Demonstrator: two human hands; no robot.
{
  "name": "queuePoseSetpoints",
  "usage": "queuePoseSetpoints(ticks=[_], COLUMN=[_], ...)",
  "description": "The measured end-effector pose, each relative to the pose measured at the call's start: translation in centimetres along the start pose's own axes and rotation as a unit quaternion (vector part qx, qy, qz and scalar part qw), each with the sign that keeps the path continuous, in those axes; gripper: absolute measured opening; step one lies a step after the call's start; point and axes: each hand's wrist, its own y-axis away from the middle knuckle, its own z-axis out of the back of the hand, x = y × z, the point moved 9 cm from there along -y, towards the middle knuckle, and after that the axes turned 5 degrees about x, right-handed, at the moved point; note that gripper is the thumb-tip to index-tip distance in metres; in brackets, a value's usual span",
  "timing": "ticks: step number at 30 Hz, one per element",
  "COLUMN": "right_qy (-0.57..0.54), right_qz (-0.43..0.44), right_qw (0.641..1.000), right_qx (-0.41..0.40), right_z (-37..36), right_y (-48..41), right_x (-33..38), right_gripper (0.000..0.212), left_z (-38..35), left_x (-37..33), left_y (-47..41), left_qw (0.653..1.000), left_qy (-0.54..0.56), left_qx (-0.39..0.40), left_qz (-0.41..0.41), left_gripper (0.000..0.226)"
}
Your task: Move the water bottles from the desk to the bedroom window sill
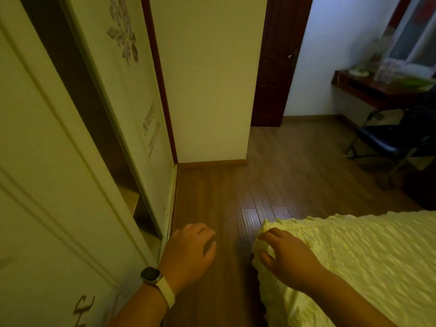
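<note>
Clear water bottles [387,69] stand blurred on a dark red wooden desk [368,87] at the far right, under a window. My left hand [188,251], with a watch on its wrist, hovers over the wooden floor with loosely curled fingers and holds nothing. My right hand [285,256] hangs over the corner of the bed with its fingers apart, also empty. Both hands are far from the desk.
A white sliding wardrobe [70,161] fills the left side, its door partly open. The bed with a yellow cover [365,267] lies at the lower right. A dark chair [389,140] stands before the desk. A dark door [276,67] is open beyond the wall corner.
</note>
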Motion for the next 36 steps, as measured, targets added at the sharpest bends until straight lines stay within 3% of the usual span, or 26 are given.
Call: queuePoseSetpoints(ticks=[12, 26, 36], right_qy=[-0.022, -0.066, -0.077], right_qz=[-0.063, -0.054, -0.063], right_qw=[0.996, 0.996, 0.994], right_qx=[-0.066, -0.022, -0.037], right_z=[7.3, 11.5, 19.3], right_y=[-15.4, -40.1, -51.7], right_x=[-2.5, -13.6, -22.1], right_gripper=[0.043, 0.046, 0.045], left_z=[4.8, 4.4, 9.4], left_x=[4.6, 8.8, 7.4], left_y=[-19.0, -43.0, -60.4], left_qw=[0.994, 0.991, 0.993], left_qy=[-0.021, -0.054, -0.061], left_qx=[0.047, 0.091, 0.024], left_qz=[-0.094, -0.076, -0.097], left_gripper=[0.038, 0.038, 0.037])
